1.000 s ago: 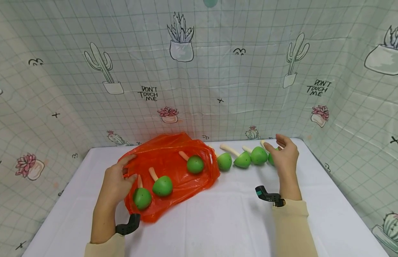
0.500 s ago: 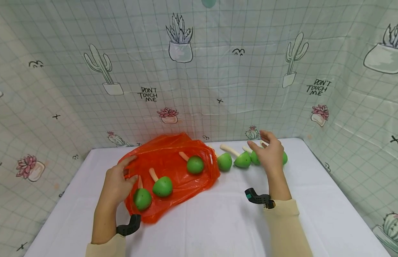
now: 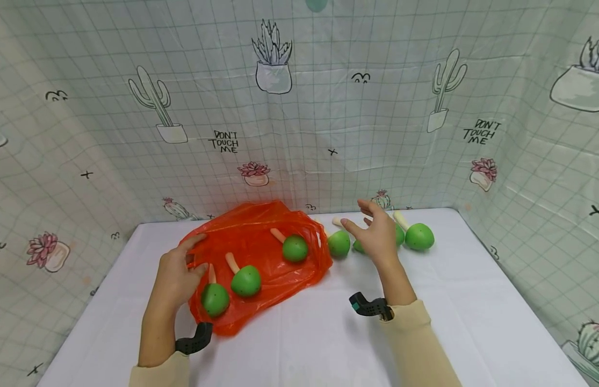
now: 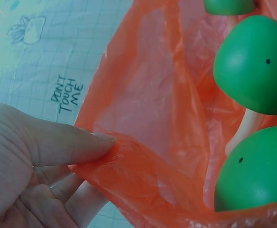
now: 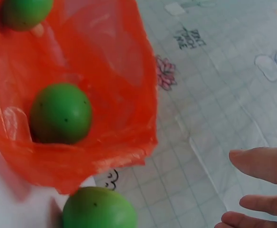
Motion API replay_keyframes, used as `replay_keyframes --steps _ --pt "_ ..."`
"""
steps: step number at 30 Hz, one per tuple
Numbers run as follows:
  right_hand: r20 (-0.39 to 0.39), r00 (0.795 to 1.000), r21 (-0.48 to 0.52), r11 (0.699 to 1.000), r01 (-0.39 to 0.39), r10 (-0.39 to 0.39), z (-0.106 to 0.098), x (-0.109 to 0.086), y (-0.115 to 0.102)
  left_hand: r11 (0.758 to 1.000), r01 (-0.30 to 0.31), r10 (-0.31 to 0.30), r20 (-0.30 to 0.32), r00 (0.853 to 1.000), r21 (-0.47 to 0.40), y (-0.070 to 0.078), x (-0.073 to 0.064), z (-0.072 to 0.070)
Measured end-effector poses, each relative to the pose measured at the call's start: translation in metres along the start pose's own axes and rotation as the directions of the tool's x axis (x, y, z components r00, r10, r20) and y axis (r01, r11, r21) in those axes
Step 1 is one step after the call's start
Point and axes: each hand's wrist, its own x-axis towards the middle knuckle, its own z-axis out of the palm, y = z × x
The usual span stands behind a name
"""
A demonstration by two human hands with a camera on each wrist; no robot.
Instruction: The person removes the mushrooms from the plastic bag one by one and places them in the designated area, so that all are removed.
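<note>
A red plastic bag [image 3: 275, 274] lies on the table with its mouth spread wide. Inside are three green mushrooms with dotted caps and pale stems: one near mushroom [image 3: 215, 299], a middle mushroom [image 3: 246, 280] and a farther mushroom [image 3: 295, 248]. My left hand [image 3: 175, 277] pinches the bag's left edge, thumb on the film [image 4: 133, 161] in the left wrist view. My right hand [image 3: 379, 236], fingers apart and holding nothing, is over the row of mushrooms right of the bag. It partly hides the middle ones.
Just outside the bag's right edge sits a green mushroom [image 3: 339, 243]. Another mushroom [image 3: 419, 236] ends the row on the right. A patterned curtain [image 3: 318, 118] hangs behind and at the sides of the white table [image 3: 309, 333].
My right hand has moved left along the row, from the rightmost mushroom toward the bag, uncovering that mushroom. The left hand and the bag have stayed in place.
</note>
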Motion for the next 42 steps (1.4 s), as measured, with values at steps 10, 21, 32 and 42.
replay_keyframes --steps 10,21,32,42 --pt "0.084 0.994 0.018 0.997 0.074 -0.075 0.037 -0.015 -0.021 1.000 0.006 -0.006 -0.001 1.000 0.002 -0.002 -0.001 -0.001" --pt "0.169 0.968 0.034 0.982 0.184 -0.187 0.076 -0.036 -0.043 1.000 0.004 -0.004 -0.001 1.000 -0.006 0.000 0.000 -0.002" --pt "0.359 0.921 -0.021 0.986 0.167 -0.149 0.123 -0.061 -0.059 1.000 0.007 -0.007 0.003 1.000 -0.007 -0.001 0.000 -0.002" --pt "0.447 0.885 -0.108 0.975 0.193 -0.126 0.153 -0.075 -0.063 1.000 0.000 0.000 -0.004 1.000 -0.010 0.000 0.001 -0.002"
